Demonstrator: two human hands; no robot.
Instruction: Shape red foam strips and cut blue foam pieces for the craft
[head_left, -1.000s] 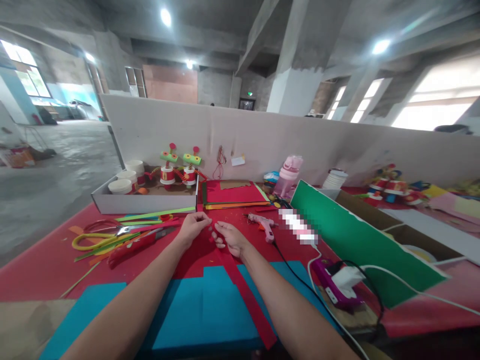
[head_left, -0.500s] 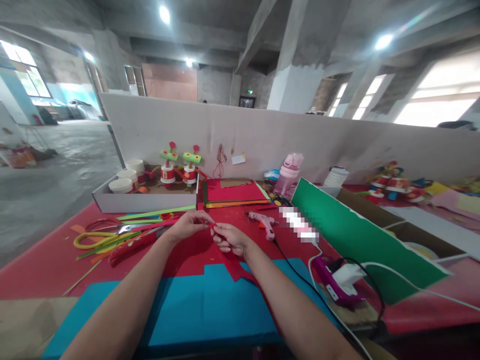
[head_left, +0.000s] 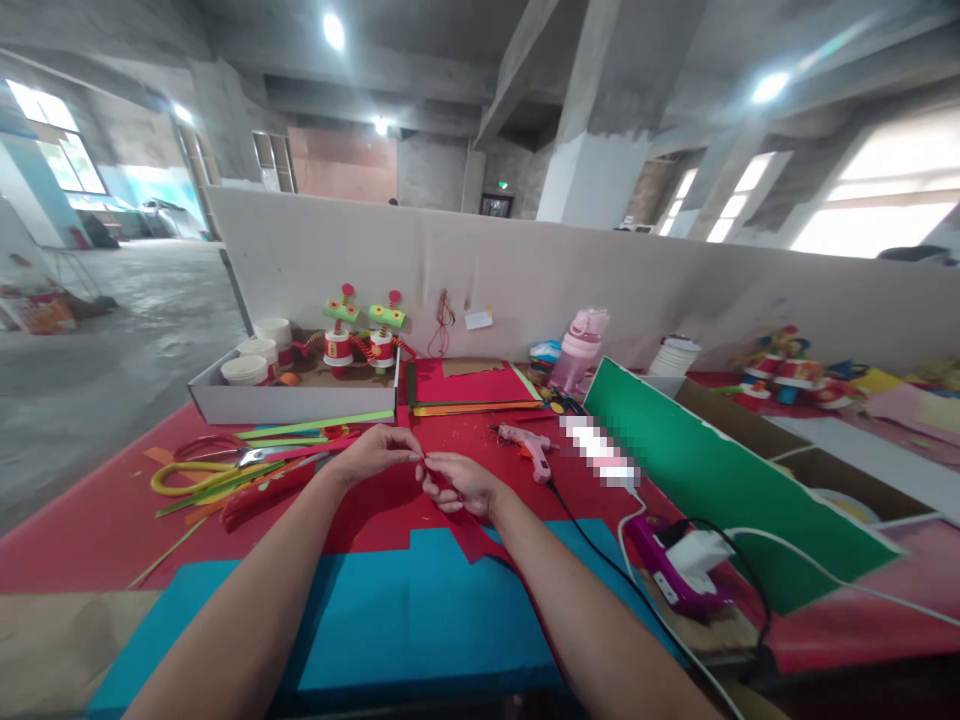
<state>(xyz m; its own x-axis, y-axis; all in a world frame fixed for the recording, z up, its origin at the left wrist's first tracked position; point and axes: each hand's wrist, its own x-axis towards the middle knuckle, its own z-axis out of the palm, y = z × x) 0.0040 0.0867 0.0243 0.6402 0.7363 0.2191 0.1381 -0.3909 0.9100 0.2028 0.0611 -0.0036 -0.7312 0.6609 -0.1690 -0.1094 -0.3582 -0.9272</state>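
My right hand (head_left: 463, 485) is closed around a red paper strip (head_left: 469, 538), which trails down toward me over the blue sheet (head_left: 360, 620). Thumb and forefinger of my left hand (head_left: 379, 452) pinch at the strip's upper end, touching the right fingertips; the end itself is mostly covered by the fingers. A pink hot glue gun (head_left: 531, 448) lies on the red table to the right of my hands. Left of them, scissors (head_left: 196, 478) with yellow handles lie among coloured paper strips (head_left: 315, 420).
A shallow white box (head_left: 292, 403) holds paper cups (head_left: 246, 370) and cup figures (head_left: 338, 348). Stacked red paper (head_left: 480, 385) and a pink bottle (head_left: 579, 345) stand at the back. To the right are a green board (head_left: 720, 470), a purple power strip (head_left: 679, 580) and trailing cords.
My left fingertips have shifted slightly down and in against the right fingertips. The right fingers have curled a little around the strip. The view has shifted slightly.
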